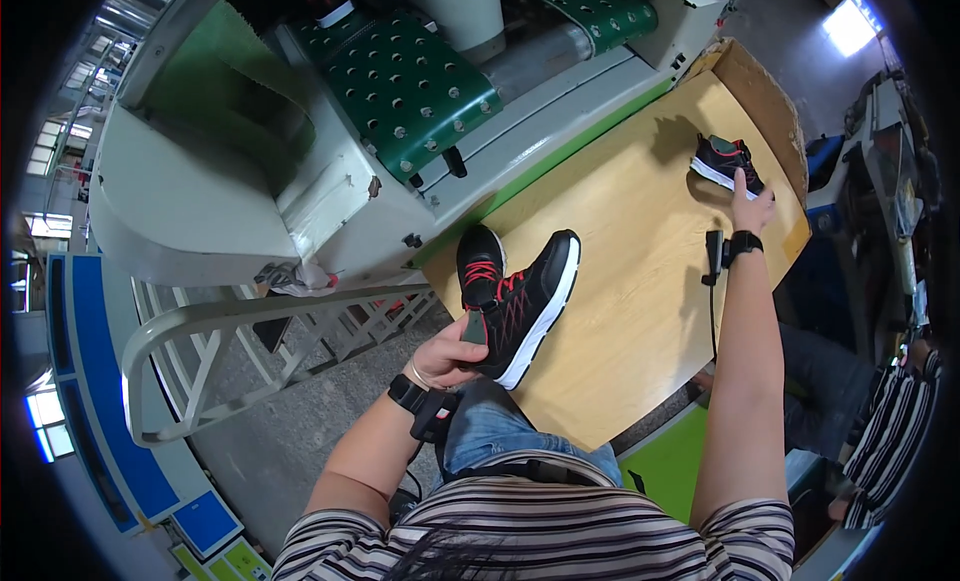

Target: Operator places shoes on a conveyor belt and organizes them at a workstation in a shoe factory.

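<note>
My left hand (452, 355) is closed round the heel and collar of a black sneaker (520, 316) with red laces and a white sole. That sneaker is tilted on its side, its toe pointing away from me. Just beyond and left of it is a second black sneaker (480, 264), also red-laced, partly covered by the first. Far to the right, my right hand (752, 205) grips one end of another black sneaker (728, 167) with a white sole, at the board's far right part. The fingers beneath that shoe are hidden.
A tan tabletop (640, 271) lies before me, with a raised cardboard edge (770, 101) at its far right. Beyond it stands a grey machine (370, 206) with a green perforated belt (400, 91). A white metal rail (230, 326) is at left. Another person (885, 441) is at right.
</note>
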